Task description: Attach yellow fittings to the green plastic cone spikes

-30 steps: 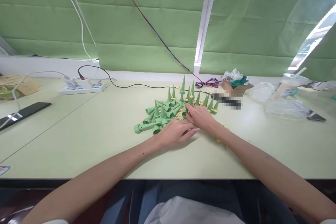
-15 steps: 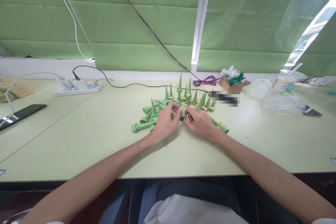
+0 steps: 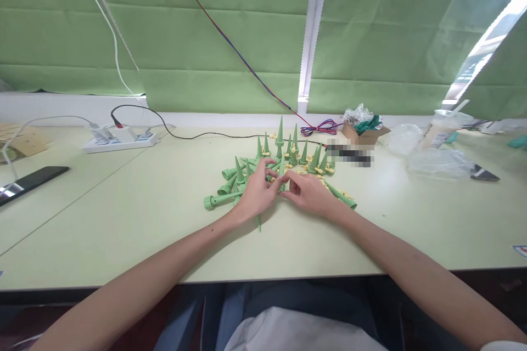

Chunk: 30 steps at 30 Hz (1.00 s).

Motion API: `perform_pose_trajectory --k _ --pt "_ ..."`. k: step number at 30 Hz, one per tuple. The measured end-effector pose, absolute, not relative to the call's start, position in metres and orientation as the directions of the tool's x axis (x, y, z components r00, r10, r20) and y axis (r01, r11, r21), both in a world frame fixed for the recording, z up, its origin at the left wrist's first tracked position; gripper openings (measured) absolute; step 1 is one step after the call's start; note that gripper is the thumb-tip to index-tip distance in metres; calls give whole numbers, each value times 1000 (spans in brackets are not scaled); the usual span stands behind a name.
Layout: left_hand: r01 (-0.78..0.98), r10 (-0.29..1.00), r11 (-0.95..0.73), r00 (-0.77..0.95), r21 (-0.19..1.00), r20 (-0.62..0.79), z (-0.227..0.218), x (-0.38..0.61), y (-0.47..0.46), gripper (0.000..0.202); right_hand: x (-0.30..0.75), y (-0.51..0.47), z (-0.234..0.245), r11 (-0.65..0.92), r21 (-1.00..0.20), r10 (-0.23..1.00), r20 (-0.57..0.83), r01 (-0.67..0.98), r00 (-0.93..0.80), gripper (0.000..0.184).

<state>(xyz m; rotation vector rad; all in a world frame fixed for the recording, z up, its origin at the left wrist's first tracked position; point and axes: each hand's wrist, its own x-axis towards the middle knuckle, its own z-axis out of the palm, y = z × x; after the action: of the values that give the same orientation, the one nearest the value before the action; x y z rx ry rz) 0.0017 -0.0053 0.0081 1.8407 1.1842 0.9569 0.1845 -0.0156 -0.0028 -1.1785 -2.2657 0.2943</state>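
A heap of green cone-shaped plastic spikes point(image 3: 242, 175) with small yellow bits lies on the pale table point(image 3: 123, 219); some stand upright, some lie flat. My left hand point(image 3: 256, 193) is closed round one green spike, whose tip point(image 3: 258, 225) pokes out below the palm. My right hand point(image 3: 309, 193) is closed in a pinch at the spike's upper end, fingertips meeting those of the left. Another spike point(image 3: 341, 196) lies flat just right of my right hand.
A white power strip point(image 3: 120, 140) with cables sits at the back left, and a dark phone point(image 3: 28, 180) lies at the left. A small cardboard box point(image 3: 363, 132), crumpled clear bags point(image 3: 436, 162) and a plastic cup point(image 3: 441, 123) stand at the back right.
Both hands rose from lying flat by the heap and came together. My left hand took up a green spike and my right hand closed on its top.
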Motion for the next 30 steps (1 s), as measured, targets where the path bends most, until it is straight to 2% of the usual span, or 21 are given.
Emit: perform_pose_trajectory --k 3,6,11,16,21,26,30 --pt "458 924 -364 285 811 254 9 1 -6 41 190 -13 3 619 -454 785 377 641 -491 16" --pt "513 890 -451 320 730 325 7 2 -6 32 197 -8 6 640 -414 765 416 647 -491 18" --pt "519 804 -563 524 643 281 1 4 -5 9 205 3 1 481 -357 848 423 800 -321 21" --pt "529 784 -591 555 609 278 1 5 -6 15 205 8 -3 351 -341 899 382 872 -213 26" --pt "525 794 -575 544 627 273 2 4 -8 1 207 9 -3 317 -331 908 377 889 -184 38" --pt "537 822 -525 520 661 230 0 3 -7 18 209 11 -3 303 -287 915 355 909 -193 46" --pt "558 834 -528 483 640 267 -2 3 -7 31 208 12 -3 300 -252 918 338 920 -207 47"
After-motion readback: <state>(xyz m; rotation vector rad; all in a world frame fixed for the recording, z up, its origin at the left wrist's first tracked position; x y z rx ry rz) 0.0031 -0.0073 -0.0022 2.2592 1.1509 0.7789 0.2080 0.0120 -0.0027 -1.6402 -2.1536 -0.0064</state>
